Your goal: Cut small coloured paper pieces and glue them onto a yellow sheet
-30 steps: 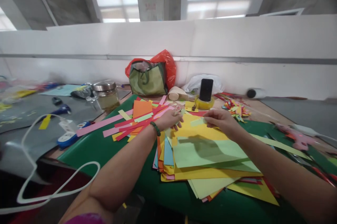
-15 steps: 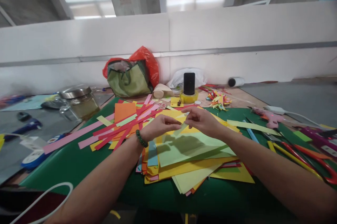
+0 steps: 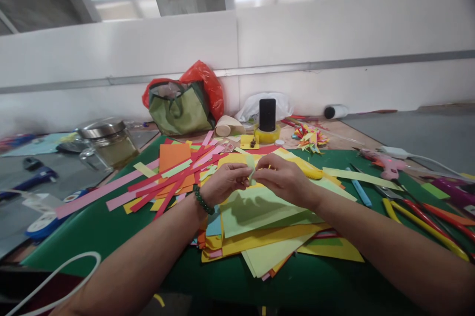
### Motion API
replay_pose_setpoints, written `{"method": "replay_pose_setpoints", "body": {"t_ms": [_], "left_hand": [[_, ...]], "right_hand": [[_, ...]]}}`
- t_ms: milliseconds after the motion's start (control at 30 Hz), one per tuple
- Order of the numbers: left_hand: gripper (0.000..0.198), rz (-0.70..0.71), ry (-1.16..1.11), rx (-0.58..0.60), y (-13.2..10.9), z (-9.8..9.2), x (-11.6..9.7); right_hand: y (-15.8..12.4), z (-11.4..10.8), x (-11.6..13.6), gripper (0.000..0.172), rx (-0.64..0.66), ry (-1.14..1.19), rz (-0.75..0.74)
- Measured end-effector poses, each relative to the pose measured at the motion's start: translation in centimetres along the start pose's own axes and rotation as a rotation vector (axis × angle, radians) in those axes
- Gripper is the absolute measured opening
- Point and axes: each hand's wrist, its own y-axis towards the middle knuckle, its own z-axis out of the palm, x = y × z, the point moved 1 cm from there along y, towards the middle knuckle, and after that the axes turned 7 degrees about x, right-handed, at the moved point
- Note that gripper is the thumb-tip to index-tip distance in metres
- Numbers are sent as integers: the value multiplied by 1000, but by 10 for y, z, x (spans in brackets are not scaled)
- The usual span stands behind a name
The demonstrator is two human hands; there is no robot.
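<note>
Pale green paper strip [image 3: 251, 163]: being held in the middle of the view, just above the stack of coloured sheets [image 3: 260, 217] on the green surface [image 3: 111, 227], and seeming not to be resting on it. Being pinched from one side by the left hand [image 3: 224, 182], thumb and forefinger closed on the strip, and from the other side by the right hand [image 3: 284, 180], fingertips closed on the same strip, both hands nearly touching each other. Probably bending or folding the strip between the fingertips. Crease already made or not: impossible to tell, the strip being small and partly hidden by the fingers. For doing this step well, as a judgement only: gripping lightly but firmly, thin paper tearing or wrinkling easily under a hard pull. Bringing the edges exactly together before pressing. Pressing with the thumb pad along the whole fold and not only at one spot. Holding both wrists low and steady over the stack, for having support close below. Also minding the loose pink and red strips [image 3: 166, 180] lying just beside the left hand, easily pushed away by a wide elbow movement. Minding too the beaded bracelet [image 3: 202, 200] on the left wrist, hanging near the sheet edges and possibly catching on them.
</note>
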Motion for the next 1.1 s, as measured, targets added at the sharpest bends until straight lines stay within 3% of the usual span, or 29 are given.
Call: {"method": "replay_pose_setpoints", "body": {"t_ms": [167,367,467,633,867,1100], "left_hand": [[25,45,101,-53,-1,2,1],[21,109,337,-46,-1,5,1],[19,126,411,-38,-2,6,0],[20,147,498,-15,-3,6,1],[21,139,576,13,-3,6,2],[24,144,582,10,-3,6,2]], "right_hand": [[3,3,-3,18,-75,401,320],[6,2,-6,30,18,776,767],[7,2,-6,34,17,898,908],[10,3,-3,31,-37,1004,991],[8,7,-5,27,-128,1074,888],[7,9,-7,34,-177,1120,897]]}}
